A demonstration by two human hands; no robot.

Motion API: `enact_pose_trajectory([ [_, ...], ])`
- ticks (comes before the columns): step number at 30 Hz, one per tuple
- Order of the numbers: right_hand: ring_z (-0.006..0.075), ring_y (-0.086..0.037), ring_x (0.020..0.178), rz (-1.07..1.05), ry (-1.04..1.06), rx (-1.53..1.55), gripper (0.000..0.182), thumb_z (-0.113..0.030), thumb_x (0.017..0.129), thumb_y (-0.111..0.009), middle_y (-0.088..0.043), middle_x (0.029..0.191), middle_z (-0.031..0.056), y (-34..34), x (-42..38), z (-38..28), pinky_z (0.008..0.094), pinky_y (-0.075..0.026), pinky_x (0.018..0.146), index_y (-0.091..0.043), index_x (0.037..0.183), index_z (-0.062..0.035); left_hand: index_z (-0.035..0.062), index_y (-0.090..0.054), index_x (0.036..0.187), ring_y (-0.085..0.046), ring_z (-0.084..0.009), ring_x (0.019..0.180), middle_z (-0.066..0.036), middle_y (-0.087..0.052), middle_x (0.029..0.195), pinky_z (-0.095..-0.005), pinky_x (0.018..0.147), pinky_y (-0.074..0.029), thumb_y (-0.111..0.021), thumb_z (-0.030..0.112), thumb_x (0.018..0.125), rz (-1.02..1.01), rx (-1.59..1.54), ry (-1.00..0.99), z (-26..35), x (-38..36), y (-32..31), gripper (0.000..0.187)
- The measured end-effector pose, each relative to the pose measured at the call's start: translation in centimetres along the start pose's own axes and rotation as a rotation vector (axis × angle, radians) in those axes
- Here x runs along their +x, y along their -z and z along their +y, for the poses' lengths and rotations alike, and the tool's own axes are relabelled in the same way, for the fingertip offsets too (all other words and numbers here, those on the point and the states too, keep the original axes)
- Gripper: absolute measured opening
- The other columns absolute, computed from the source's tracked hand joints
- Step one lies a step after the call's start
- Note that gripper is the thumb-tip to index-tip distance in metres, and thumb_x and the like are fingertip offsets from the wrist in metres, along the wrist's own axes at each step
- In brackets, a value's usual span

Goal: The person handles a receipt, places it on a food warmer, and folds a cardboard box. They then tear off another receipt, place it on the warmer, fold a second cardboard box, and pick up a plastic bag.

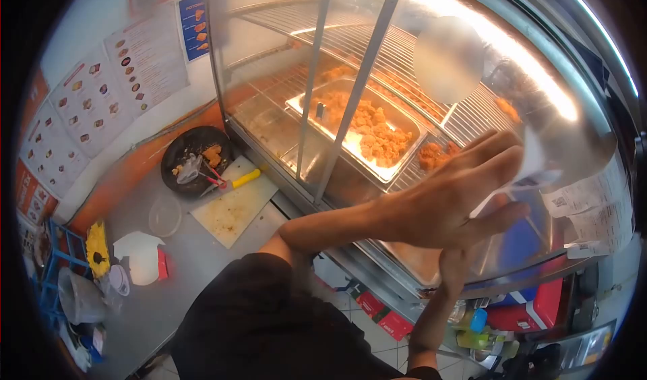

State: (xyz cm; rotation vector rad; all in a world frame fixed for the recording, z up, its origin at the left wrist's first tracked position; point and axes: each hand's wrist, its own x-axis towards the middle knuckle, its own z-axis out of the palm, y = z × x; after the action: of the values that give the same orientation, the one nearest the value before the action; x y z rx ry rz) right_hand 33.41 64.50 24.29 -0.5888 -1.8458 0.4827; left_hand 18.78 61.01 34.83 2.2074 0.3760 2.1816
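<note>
My left hand [465, 188] is raised in front of the glass warming cabinet, fingers bent and thumb opposite. A white paper piece [536, 161] shows at its fingertips, pinched between fingers and thumb. My right forearm [431, 312] comes up from below, and its hand is mostly hidden behind my left one. Behind the glass, a steel tray [310, 100] holds fried chicken pieces [381, 134]. More fried pieces [437, 156] lie on the wire rack [465, 120] beside the tray. Printed receipts [593, 205] hang on the cabinet's right side.
On the left counter are a black pan [172, 147], a yellow-handled knife [246, 178] on a cutting board [229, 211], a clear lid [165, 217] and a white box [138, 255]. A blue crate [50, 265] stands far left. A red cooler [549, 302] sits lower right.
</note>
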Motion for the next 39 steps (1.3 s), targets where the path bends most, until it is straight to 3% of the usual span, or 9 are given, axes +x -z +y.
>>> enact_pose_trajectory([
  [2,0.0102,-0.047,0.057,0.083,0.036,-0.024,0.027,-0.024,0.096,-0.053,-0.050,0.065,0.0010,0.5,2.3,-0.5,0.0249,-0.036,0.050,-0.056,0.085,0.0006,0.0005,-0.053,0.100,-0.051,-0.0250,0.098,-0.012,-0.050,0.100,-0.0383,0.083,-0.047,-0.063,0.010,0.083,0.013,0.079,-0.159,-1.1,1.6,-0.3,0.022],
  [7,0.0029,-0.040,0.058,0.148,-0.195,0.221,0.039,-0.029,0.101,-0.046,-0.047,0.062,-0.0042,2.0,7.0,-3.3,0.0228,-0.031,0.050,-0.053,0.073,-0.0028,0.0015,-0.055,0.111,-0.053,-0.0265,0.094,-0.012,-0.053,0.094,-0.0376,0.081,-0.045,-0.064,0.006,0.081,0.076,0.348,-0.253,-2.1,7.5,0.2,0.031],
  [9,0.0036,-0.041,0.058,0.190,-0.181,0.263,0.041,-0.031,0.101,-0.046,-0.049,0.063,-0.0031,2.1,8.6,-3.8,0.0225,-0.033,0.051,-0.055,0.074,-0.0019,0.0009,-0.057,0.105,-0.053,-0.0274,0.092,-0.011,-0.053,0.092,-0.0405,0.082,-0.043,-0.062,0.008,0.081,0.081,0.198,-0.347,-2.8,10.1,-0.2,0.026],
  [10,0.0029,-0.043,0.054,0.198,-0.178,0.301,0.041,-0.033,0.101,-0.046,-0.050,0.062,-0.0035,2.2,9.0,-4.3,0.0204,-0.033,0.046,-0.057,0.076,-0.0030,-0.0043,-0.051,0.121,-0.051,-0.0220,0.093,-0.016,-0.054,0.102,-0.0358,0.080,-0.042,-0.061,0.009,0.083,-0.132,0.478,-0.508,-1.9,11.1,0.7,0.041],
  [14,0.0021,-0.046,0.048,0.220,-0.178,0.408,0.042,-0.035,0.101,-0.046,-0.052,0.059,-0.0027,2.6,9.1,-5.1,0.0184,-0.033,0.040,-0.059,0.077,-0.0029,-0.0010,-0.046,0.130,-0.054,-0.0209,0.092,-0.015,-0.056,0.102,-0.0320,0.077,-0.045,-0.065,0.005,0.081,0.110,0.681,-0.501,-2.9,12.0,-0.8,0.053],
  [16,0.0023,-0.047,0.047,0.161,-0.210,0.432,0.042,-0.034,0.101,-0.046,-0.056,0.059,-0.0003,2.9,8.4,-5.2,0.0186,-0.033,0.040,-0.061,0.078,-0.0013,-0.0023,-0.052,0.125,-0.056,-0.0255,0.096,-0.017,-0.058,0.104,-0.0355,0.081,-0.047,-0.064,0.005,0.080,0.260,0.839,-0.766,-2.6,12.1,-1.8,0.047],
  [23,0.0016,-0.046,0.052,0.062,-0.203,0.501,0.041,-0.031,0.101,-0.046,-0.055,0.062,-0.0017,3.0,6.8,-4.3,0.0192,-0.034,0.045,-0.062,0.080,0.0000,-0.0074,-0.060,0.111,-0.056,-0.0340,0.105,-0.024,-0.057,0.112,-0.0406,0.090,-0.046,-0.061,0.001,0.078,-0.072,0.744,-0.541,-4.1,11.9,-2.1,0.034],
  [28,0.0022,-0.046,0.057,0.040,-0.172,0.488,0.039,-0.029,0.101,-0.045,-0.056,0.062,-0.0004,3.7,6.6,-4.7,0.0212,-0.036,0.050,-0.062,0.086,0.0023,-0.0083,-0.060,0.106,-0.054,-0.0298,0.084,-0.020,-0.058,0.094,-0.0366,0.076,-0.045,-0.052,0.001,0.078,-0.070,0.711,-0.635,-4.6,12.9,-1.9,0.030],
  [39,0.0012,-0.044,0.060,0.030,-0.197,0.586,0.031,-0.026,0.100,-0.049,-0.054,0.067,-0.0033,4.0,5.9,-5.0,0.0195,-0.034,0.052,-0.061,0.088,0.0004,-0.0077,-0.060,0.093,-0.053,-0.0228,0.075,-0.015,-0.056,0.081,-0.0325,0.066,-0.044,-0.049,0.005,0.085,-0.124,0.668,-0.587,-3.5,13.7,-2.8,0.019],
])
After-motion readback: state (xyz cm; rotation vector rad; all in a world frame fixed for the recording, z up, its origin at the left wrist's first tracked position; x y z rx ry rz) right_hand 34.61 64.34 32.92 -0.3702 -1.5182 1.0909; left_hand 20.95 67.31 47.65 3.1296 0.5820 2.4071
